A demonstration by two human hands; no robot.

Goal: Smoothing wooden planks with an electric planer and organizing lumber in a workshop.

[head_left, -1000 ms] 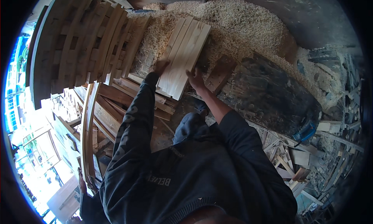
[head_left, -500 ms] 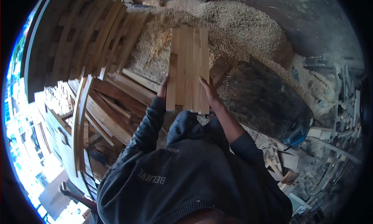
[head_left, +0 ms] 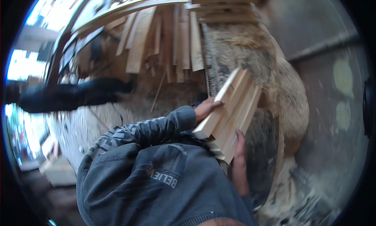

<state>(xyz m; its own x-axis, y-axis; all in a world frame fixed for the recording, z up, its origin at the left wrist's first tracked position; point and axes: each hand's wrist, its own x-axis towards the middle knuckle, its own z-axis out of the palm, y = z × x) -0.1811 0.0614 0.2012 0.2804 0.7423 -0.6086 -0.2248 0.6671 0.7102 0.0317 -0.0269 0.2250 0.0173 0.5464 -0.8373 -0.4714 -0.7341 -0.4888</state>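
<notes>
I hold a bundle of several pale wooden boards at an angle in front of my body, their ends staggered. My left hand grips the bundle's left side, with fingers curled over the outer board. On the lower right side, my right hand has its fingers along the boards, thumb uppermost. Wood shavings lie just beyond the bundle, and a dark worn panel sits beneath my right hand.
Loose long planks lie ahead, near a stack of boards. Another person's dark-clad limb reaches in from the left, blurred. A grey wall with a pipe stands at right, with scrap wood low near it.
The bundle has come up off the shavings, now tilted to the right in both hands. My view has swung round leftward, and another person's limb now shows on the left.
</notes>
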